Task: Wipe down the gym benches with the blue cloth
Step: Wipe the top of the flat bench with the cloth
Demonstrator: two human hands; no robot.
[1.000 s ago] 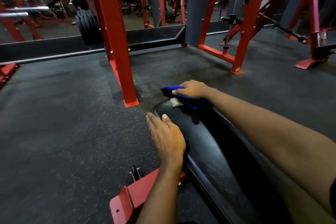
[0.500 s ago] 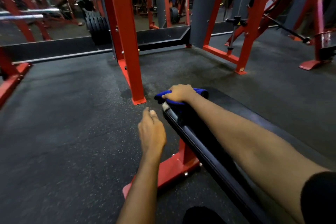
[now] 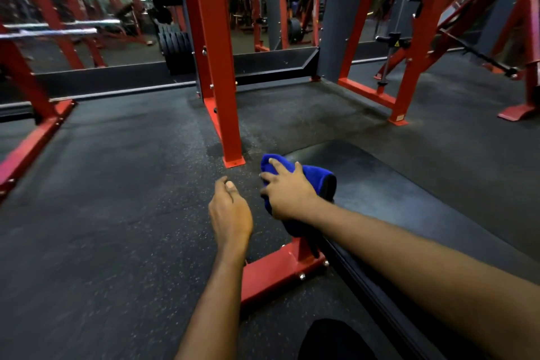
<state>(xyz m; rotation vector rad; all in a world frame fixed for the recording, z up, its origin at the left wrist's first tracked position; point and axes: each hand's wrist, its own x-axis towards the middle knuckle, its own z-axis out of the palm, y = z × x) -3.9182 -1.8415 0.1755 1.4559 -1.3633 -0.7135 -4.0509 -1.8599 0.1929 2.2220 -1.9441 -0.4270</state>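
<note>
Fingers (image 3: 273,161) of the right hand (image 3: 289,196) lie spread, pressing the blue cloth (image 3: 318,177) onto the bench (image 3: 394,199) at its far left corner. The left hand (image 3: 229,210) hangs loosely curled, empty. Probably wiping this 1 edge; next calls for a firm pull along the side.

A yellow warning triangle (image 3: 396,43) marks a black bracket (image 3: 388,38); no lettering is legible.

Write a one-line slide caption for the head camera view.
Right hand presses a blue cloth onto the end of a black gym bench; left hand hovers free beside it.
</note>
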